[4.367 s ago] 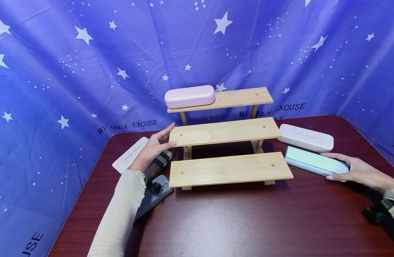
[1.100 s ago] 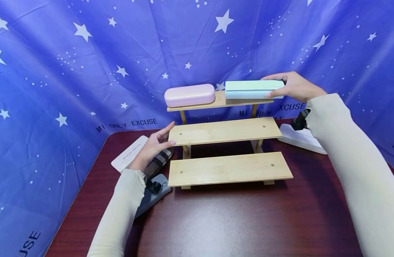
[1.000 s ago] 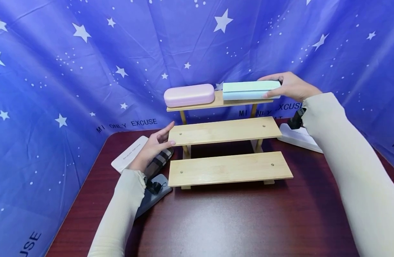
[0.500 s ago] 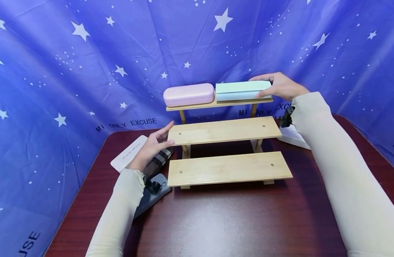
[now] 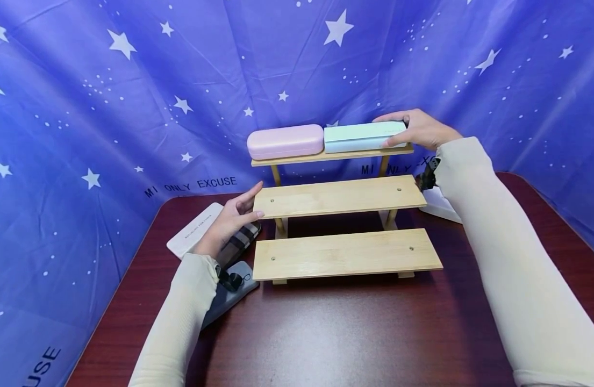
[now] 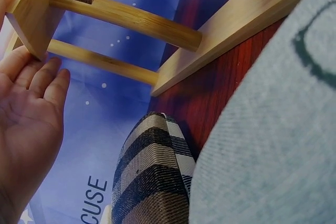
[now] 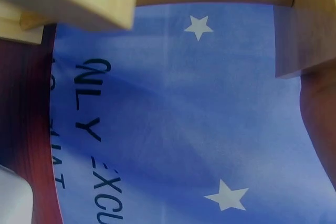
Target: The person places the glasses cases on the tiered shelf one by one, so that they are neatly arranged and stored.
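Observation:
A pale green and light blue glasses case [image 5: 359,140] lies on the top tier of a three-tier wooden display stand [image 5: 340,196]. My right hand [image 5: 424,129] grips its right end, thumb in front and fingers behind. Directly left of it sits a pink glasses case [image 5: 285,142]. My left hand [image 5: 229,220] holds the left end of the middle tier, with the thumb at the front corner and the fingers at the back; in the left wrist view its fingertips [image 6: 50,69] touch the board's edge. The right wrist view shows little of the right hand.
Left of the stand lie a white case [image 5: 192,231], a plaid case [image 5: 238,242] and a grey case [image 5: 229,293], partly under the left arm. Another white case [image 5: 439,204] is partly hidden behind the right sleeve. A blue star-patterned curtain [image 5: 180,80] hangs behind the dark red table [image 5: 321,333].
My right hand has carried the green-blue case from the table's right side up to the top tier, then slid it left beside the pink case. The left hand has stayed on the stand.

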The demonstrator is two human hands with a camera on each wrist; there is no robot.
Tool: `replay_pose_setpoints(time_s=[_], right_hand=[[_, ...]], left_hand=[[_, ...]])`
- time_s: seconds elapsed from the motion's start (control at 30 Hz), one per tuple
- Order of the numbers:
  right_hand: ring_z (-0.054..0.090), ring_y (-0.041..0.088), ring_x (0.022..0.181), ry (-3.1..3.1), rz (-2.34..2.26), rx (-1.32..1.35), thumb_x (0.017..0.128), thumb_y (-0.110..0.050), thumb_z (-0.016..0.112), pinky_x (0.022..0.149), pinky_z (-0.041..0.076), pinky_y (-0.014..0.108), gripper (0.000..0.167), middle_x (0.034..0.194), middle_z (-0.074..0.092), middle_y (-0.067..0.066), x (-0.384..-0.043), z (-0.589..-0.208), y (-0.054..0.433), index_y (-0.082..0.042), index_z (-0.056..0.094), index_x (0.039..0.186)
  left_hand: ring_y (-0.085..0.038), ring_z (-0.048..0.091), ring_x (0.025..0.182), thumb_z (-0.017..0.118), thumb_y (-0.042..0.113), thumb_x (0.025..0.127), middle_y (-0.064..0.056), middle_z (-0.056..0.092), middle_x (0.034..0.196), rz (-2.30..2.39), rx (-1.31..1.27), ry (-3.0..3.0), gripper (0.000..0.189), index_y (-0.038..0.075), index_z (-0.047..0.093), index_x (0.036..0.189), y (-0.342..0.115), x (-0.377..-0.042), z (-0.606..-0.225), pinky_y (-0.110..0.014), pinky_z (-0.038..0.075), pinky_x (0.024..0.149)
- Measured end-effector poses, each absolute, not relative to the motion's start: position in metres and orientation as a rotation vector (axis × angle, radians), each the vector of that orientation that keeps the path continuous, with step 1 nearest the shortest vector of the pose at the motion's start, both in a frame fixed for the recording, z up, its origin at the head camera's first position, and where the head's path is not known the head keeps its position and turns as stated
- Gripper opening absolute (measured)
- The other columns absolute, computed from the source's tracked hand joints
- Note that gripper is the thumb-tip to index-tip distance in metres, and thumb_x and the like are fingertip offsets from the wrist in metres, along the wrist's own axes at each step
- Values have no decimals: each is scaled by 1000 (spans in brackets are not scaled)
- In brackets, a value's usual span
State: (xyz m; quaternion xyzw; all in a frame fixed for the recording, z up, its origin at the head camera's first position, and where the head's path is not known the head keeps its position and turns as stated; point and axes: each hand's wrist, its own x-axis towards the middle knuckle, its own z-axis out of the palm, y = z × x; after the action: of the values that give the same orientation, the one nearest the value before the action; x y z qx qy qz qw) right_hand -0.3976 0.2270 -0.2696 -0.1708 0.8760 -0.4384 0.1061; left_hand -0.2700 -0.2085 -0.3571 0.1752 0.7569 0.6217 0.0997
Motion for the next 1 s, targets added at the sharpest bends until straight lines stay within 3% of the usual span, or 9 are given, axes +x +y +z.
replay_pose_setpoints(time_s=[0.63,0.73,0.83,0.9,1.0], right_hand=[[49,13,111,2525,-1368,-550,85,-19,70,83,43,17,67,136,45,5,-385,-269,239,-19,39,145],[40,15,128,2478,-1493,-560,88,-16,67,95,40,19,66,145,39,3,-379,-274,251,-18,37,146],[23,20,141,2440,-1595,-530,90,-13,63,110,27,27,65,153,29,-1,-370,-282,269,-19,33,148],[16,22,143,2430,-1645,-503,92,-13,61,114,19,32,64,155,26,-1,-364,-290,282,-20,32,148],[17,19,143,2420,-1704,-482,93,-10,59,114,18,30,62,154,27,-1,-354,-301,299,-21,32,148]], left_hand=[[-28,37,134,60,0,88,-15,32,150,1833,505,2261,71,10,24,149,-208,-267,-355,-34,36,105],[-27,37,135,59,0,88,-15,32,150,1839,502,2257,71,11,24,149,-208,-267,-354,-33,37,104],[-28,37,134,59,1,89,-15,32,150,1833,498,2257,71,11,24,150,-208,-267,-353,-34,37,104],[-28,38,134,59,1,89,-15,33,150,1827,495,2259,71,11,23,150,-208,-267,-353,-35,37,105],[-28,37,134,60,1,89,-15,33,149,1831,488,2252,71,10,24,150,-208,-268,-355,-39,34,106]])
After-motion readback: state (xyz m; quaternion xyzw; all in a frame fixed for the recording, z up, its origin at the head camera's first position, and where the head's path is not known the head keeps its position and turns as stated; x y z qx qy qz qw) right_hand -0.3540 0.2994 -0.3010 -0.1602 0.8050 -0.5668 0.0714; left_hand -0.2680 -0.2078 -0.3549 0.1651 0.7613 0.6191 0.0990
